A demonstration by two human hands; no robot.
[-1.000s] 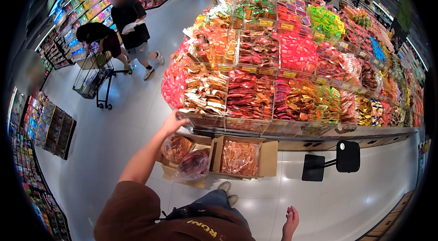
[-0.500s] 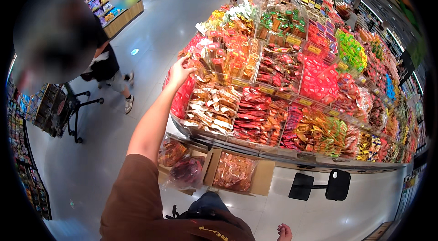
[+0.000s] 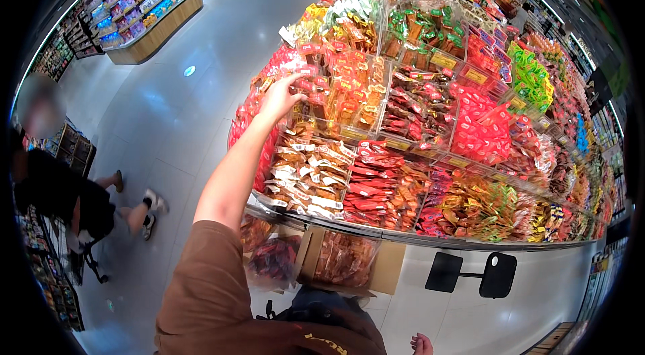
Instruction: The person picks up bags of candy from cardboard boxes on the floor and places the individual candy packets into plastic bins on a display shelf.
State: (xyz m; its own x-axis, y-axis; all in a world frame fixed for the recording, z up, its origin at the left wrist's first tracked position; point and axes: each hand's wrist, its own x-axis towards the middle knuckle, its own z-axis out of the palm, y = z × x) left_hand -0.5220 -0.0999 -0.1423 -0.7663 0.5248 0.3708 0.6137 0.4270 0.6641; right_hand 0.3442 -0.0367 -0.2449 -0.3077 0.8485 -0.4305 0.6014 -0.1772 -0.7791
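My left hand (image 3: 281,97) reaches over the left end of a sloped display of wrapped snacks, thumb and forefinger apart with nothing seen between them. It is above small red-and-orange packets (image 3: 312,94) in a clear bin; whether it touches them I cannot tell. Just below lie white-and-brown packets (image 3: 310,177), with red packets (image 3: 376,177) to their right. Large red bags (image 3: 264,156) hang at the display's left edge beneath my forearm. My right hand (image 3: 421,344) is low at the bottom edge, partly cut off, its fingers loosely bent and apart, holding nothing visible.
Open cartons with bagged snacks (image 3: 346,257) stand on the floor before the display. Right of them is a black two-pad object (image 3: 497,274). At far left a person in black (image 3: 80,200) is beside a shopping cart (image 3: 74,146). Shelves (image 3: 144,2) stand behind the aisle.
My left hand has moved right and slightly up, from the red bags at the edge to over the bin packets. The person at left has shifted down and left in view. My right hand barely moved.
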